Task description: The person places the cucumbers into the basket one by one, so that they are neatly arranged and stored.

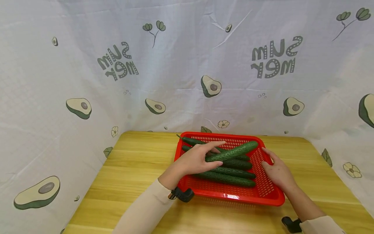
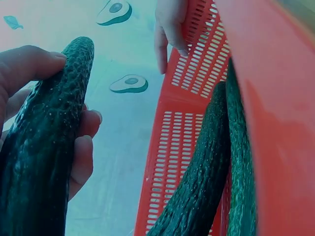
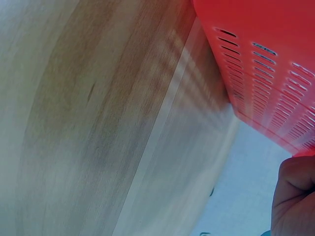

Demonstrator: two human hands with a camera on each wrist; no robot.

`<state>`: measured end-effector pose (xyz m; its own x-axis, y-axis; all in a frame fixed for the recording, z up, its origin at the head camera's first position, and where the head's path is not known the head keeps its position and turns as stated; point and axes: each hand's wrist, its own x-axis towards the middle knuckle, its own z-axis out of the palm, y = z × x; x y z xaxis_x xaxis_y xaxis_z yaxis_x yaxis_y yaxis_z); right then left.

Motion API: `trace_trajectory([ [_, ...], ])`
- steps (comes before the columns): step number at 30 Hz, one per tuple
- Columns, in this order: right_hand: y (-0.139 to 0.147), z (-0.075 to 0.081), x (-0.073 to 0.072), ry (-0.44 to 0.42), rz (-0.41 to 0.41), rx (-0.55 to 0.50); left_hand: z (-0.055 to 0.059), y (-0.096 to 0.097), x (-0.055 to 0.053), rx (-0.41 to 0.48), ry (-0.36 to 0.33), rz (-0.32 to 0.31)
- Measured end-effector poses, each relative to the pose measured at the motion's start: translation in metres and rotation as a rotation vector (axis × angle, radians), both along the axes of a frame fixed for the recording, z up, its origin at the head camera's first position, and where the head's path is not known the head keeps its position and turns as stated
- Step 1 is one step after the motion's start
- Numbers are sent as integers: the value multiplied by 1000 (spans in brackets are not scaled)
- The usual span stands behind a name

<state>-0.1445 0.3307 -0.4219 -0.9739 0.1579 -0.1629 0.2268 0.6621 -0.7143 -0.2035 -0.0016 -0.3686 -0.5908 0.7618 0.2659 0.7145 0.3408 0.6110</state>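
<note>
My left hand (image 1: 197, 159) is over the basket and grips a dark green cucumber (image 1: 241, 151), which slants up toward the right above the others. In the left wrist view, the thumb and fingers wrap round this bumpy cucumber (image 2: 51, 123). Beneath it, several more cucumbers (image 1: 226, 178) lie side by side in a red plastic basket (image 1: 230, 196) with slotted walls. At the basket's right side, my right hand (image 1: 279, 172) holds the rim, its thumb on the inner side. Only part of that hand (image 3: 295, 196) appears in the right wrist view.
The basket stands on a wood-grain table (image 1: 131, 172). A pale cloth (image 1: 181, 65) printed with avocados and flowers hangs behind the table and along both sides. One cucumber's thin stem (image 1: 179, 136) pokes over the basket's back left corner.
</note>
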Motion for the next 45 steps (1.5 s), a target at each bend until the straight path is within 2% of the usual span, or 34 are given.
trace_trajectory([
  [9,0,0,0,12,8,62,-3,16,1,-114,26,-97],
  [13,2,0,0,14,22,74,-1,23,-1,-126,48,-120],
  [19,4,0,-1,7,35,66,8,32,-10,-126,-50,-161],
  [28,2,0,0,25,16,62,16,46,-19,-296,-143,-213],
  [33,1,-1,1,27,15,32,12,55,-24,-403,-154,-237],
  [37,1,-1,1,31,13,16,7,61,-28,-458,-154,-230],
  [45,0,0,2,20,-7,-1,-8,71,-33,-507,-271,-196],
])
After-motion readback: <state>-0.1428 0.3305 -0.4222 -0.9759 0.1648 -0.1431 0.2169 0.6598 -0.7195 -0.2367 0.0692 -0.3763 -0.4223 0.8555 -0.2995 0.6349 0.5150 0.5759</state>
